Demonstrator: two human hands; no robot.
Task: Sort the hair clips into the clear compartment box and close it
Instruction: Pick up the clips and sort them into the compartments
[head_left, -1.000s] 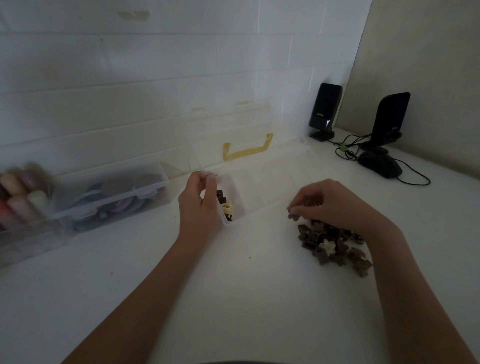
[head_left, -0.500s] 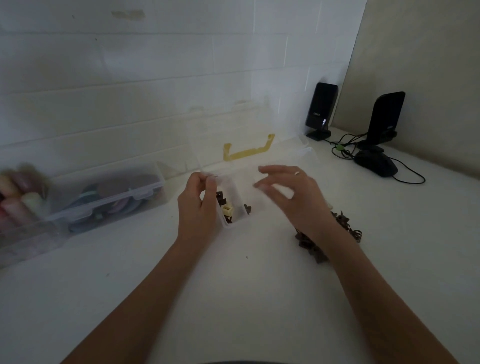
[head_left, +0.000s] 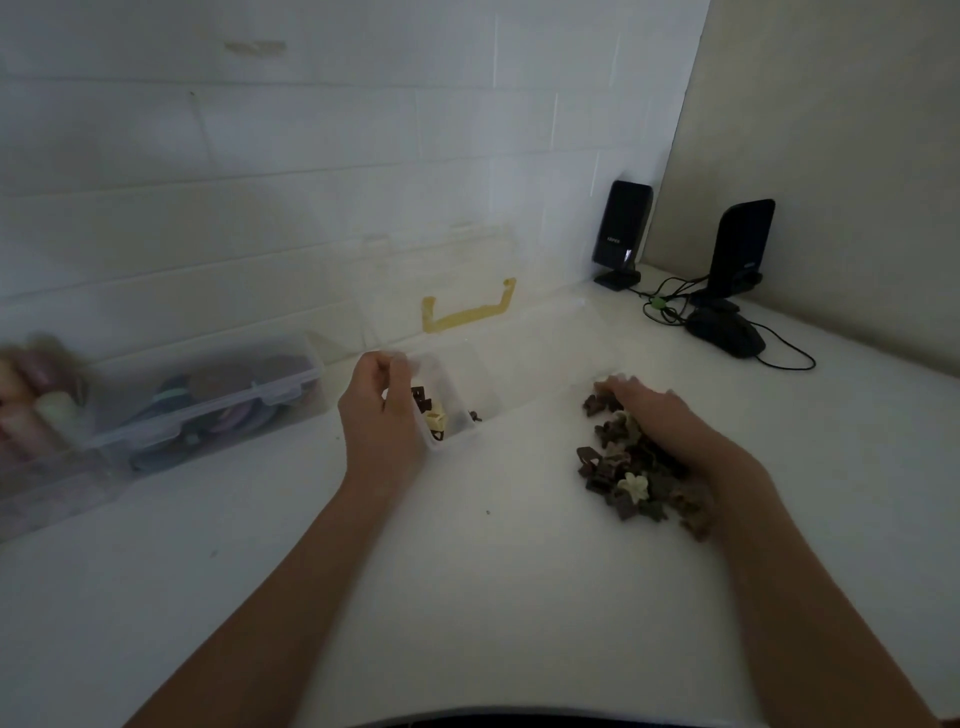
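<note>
Hand (head_left: 657, 415) on the right rests flat and loose-fingered over the pile of hair clips (head_left: 641, 475) on the white table (head_left: 493, 597); whether it has hold of one cannot be told.

Left hand (head_left: 382, 415) grips the near corner of the clear compartment box (head_left: 519, 364), whose lid with yellow handle (head_left: 467, 312) stands open against the wall. Only a few clips (head_left: 428, 410) lie in the leftmost compartment, so most of the sorting, and the closing, appears still to come.

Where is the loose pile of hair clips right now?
In the head view, the pile lies on the white table right of centre, under and beside the right hand, just right of the clear box.
</note>
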